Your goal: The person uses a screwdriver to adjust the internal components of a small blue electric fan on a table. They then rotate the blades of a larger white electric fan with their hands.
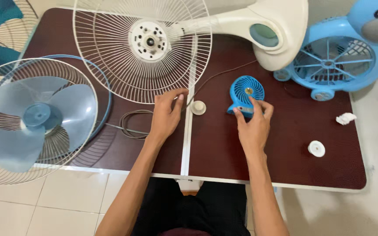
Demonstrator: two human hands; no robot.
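While the right hand (253, 124) grips a small blue fan (246, 94), the left hand (166, 116) pinches the white grille (143, 48) (bear-shaped fan (342, 52) nearby).

A dark brown folding table (285, 144) with a white centre seam carries a white fan guard (110, 65) and fan body (276, 30) at the far side, a small blue fan (245, 92), a bear-shaped blue fan (342, 57) far right, coiled cord (132, 122), two white caps (316, 148) and crumpled tissue (345, 118).
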